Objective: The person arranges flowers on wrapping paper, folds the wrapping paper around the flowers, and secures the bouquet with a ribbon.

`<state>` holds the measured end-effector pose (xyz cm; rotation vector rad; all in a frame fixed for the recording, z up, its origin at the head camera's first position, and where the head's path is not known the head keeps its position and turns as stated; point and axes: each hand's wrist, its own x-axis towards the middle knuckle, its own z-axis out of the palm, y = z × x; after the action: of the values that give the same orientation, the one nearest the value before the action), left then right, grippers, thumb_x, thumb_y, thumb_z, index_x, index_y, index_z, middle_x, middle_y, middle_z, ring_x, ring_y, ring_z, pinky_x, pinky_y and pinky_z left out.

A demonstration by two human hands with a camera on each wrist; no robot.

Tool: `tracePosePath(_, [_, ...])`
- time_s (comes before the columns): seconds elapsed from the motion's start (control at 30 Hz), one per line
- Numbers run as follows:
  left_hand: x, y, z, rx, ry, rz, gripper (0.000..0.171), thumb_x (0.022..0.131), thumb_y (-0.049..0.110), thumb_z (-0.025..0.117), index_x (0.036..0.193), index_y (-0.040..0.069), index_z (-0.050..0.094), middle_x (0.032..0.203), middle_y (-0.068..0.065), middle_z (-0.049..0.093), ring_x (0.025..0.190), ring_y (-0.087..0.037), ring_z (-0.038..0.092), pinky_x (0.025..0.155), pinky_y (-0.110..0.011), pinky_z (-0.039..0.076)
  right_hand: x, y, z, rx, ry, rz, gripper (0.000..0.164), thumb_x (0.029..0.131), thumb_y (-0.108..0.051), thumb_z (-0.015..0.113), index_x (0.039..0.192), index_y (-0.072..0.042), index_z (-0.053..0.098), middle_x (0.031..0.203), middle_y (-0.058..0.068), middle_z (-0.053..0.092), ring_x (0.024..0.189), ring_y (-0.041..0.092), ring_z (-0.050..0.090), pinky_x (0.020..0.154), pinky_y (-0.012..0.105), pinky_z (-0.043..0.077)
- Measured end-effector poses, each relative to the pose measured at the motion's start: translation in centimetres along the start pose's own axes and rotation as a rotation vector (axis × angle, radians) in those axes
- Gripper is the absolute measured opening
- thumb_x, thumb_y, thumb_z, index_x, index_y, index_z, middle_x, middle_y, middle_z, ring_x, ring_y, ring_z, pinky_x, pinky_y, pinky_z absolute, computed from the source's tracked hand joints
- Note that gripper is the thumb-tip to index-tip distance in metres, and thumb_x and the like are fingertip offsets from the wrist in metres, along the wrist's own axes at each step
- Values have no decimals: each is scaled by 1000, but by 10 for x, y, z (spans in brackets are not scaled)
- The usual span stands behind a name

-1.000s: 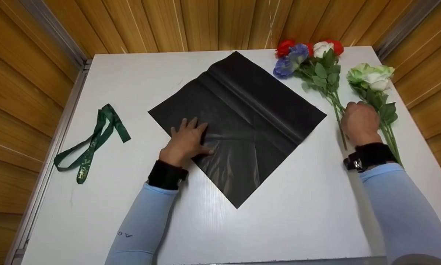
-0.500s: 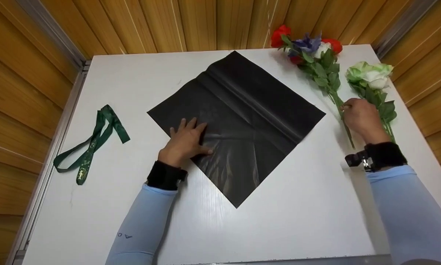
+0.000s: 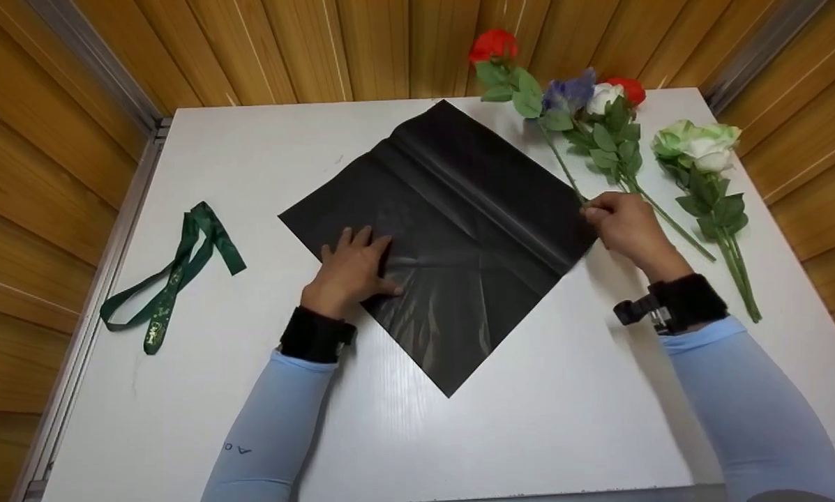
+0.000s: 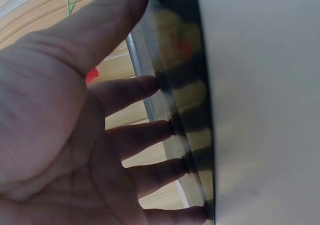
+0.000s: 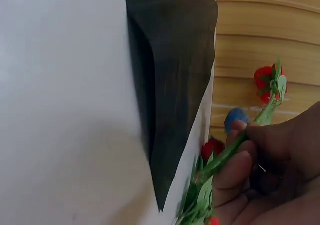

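Note:
My left hand (image 3: 347, 275) rests with spread fingers on the left part of a black sheet of wrapping paper (image 3: 459, 209), laid like a diamond on the white table. In the left wrist view its fingertips (image 4: 165, 127) meet the glossy sheet. My right hand (image 3: 626, 226) pinches the green stem of a red rose (image 3: 494, 46) between thumb and fingers, over the sheet's right corner. The rose's head leans up and left, past the table's back edge in the head view. From the right wrist, the pinched stem (image 5: 227, 152) shows clearly, with the rose head beyond.
Right of the sheet lie a blue-purple flower (image 3: 569, 92), a white rose (image 3: 604, 97) and another red flower (image 3: 628, 89). Farther right are pale green and white roses (image 3: 696, 143). A green ribbon (image 3: 180, 272) lies at left. Wooden panels (image 3: 305, 49) border the table (image 3: 529, 432).
My right hand has drawn the red rose out of the bunch, leftward to the sheet's right corner. The blue-purple flower has shifted. My left hand has stayed in place.

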<state>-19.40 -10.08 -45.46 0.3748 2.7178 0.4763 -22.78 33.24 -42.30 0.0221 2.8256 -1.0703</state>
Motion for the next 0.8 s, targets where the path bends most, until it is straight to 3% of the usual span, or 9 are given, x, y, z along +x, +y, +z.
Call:
tracePosePath(0.07, [0,0,0,1,2,-3,99,86,52,85,165,16,38,173,-20,25,161,-49,13,120,-79,17,1,-16,12,73,-10,-15,29,108,-20,59,120,3,73,79,8,65,58,13,59,56,30,50])
tracePosePath(0.13, [0,0,0,0,4,-5,99,86,52,86,165,16,39,173,-20,25,160,-50,14,119,-79,18,4,-33,26,139,-24,-29,29,107,-19,62,121,4,73,77,5,65,60,11,61,57,28,54])
tracePosePath(0.37, [1,1,-1,4,8,-7,99,85,51,86,164,15,39,172,-22,26,160,-51,14,118,-80,18,14,-83,90,278,-40,-25,23,102,-17,69,109,3,78,77,7,72,59,10,67,56,28,60])
tracePosePath(0.57, [0,1,-2,-10,15,-7,97,86,49,87,164,14,40,172,-22,27,160,-51,15,118,-81,18,21,-105,135,203,-50,-44,18,99,-15,69,97,-1,81,73,8,74,52,11,66,50,26,56])
tracePosePath(0.8, [-1,1,-2,3,21,1,97,85,50,87,163,15,41,171,-23,29,159,-52,17,117,-81,21,25,-115,155,104,-67,-98,19,100,-13,66,94,-2,81,75,11,75,53,12,66,51,27,57])
